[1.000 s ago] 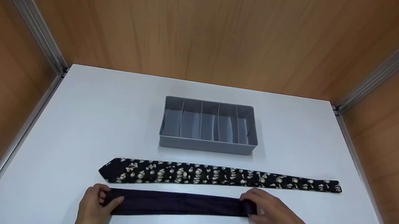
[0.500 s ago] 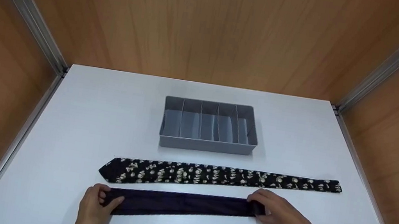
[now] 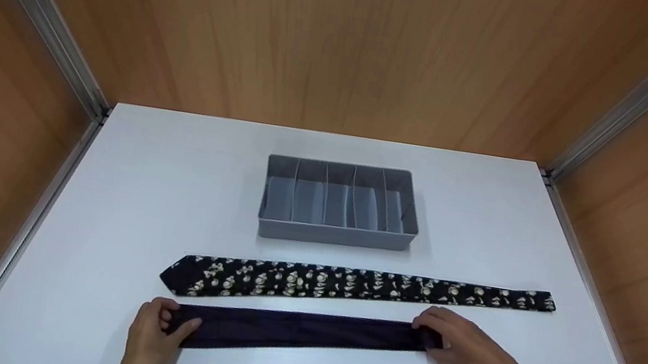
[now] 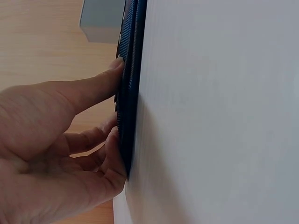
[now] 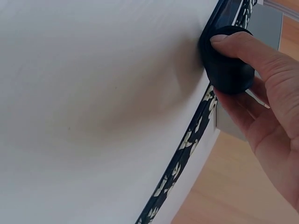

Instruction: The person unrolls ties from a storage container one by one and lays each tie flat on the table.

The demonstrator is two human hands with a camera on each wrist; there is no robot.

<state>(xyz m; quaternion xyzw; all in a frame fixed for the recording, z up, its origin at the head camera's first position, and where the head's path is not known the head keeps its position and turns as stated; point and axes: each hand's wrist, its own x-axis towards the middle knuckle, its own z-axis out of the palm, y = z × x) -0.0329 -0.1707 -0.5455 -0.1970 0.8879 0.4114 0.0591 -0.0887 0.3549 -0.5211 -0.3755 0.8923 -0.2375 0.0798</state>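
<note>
A dark navy necktie lies flat on the white table, its right end wound into a small roll. My left hand holds its wide left end, thumb on the near side and fingers curled at the far side. The right hand grips the roll between thumb and fingers; in the right wrist view the roll looks thick and dark. Just behind lies a black necktie with pale floral print, stretched out straight and touched by neither hand.
A grey box with several narrow compartments stands behind the ties, and nothing shows inside it. Wooden panels with metal corner rails wall the table at the back and both sides.
My right hand has moved to the right with the roll, and more of the navy necktie now lies flat. The left hand has stayed in place.
</note>
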